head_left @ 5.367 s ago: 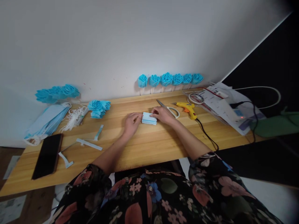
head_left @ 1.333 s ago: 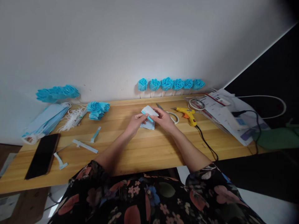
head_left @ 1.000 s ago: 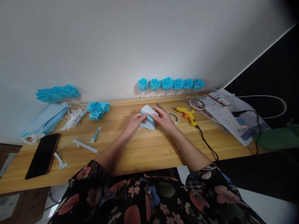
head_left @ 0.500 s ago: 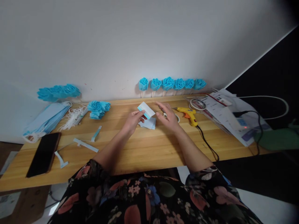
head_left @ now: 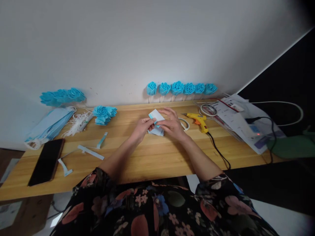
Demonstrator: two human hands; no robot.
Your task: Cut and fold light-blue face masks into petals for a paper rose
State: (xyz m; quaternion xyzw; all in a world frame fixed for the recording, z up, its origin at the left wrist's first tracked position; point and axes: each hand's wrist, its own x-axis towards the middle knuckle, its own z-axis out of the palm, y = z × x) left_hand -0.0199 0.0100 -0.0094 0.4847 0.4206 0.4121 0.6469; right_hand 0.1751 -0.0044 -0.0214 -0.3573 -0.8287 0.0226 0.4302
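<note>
A small white piece of fabric with a light blue edge is held up between both hands. My left hand pinches its lower left side with thumb and fingers. On the opposite side my right hand grips it, the thumb along the lower edge and the fingers behind. Beneath the hands, on the table, lie more pale blue cut pieces, partly covered. A white roll of tape rests just right of my right hand, partly hidden by it.
Several blue fabric roses stand along the wall. A yellow glue gun with a black cord lies at right, near papers. At left are face masks, more blue flowers, white ear loops, cut strips and a phone.
My right hand has moved left and closed on the fabric piece, where before it hovered open beside it. The left hand keeps its pinch and has shifted slightly right.
</note>
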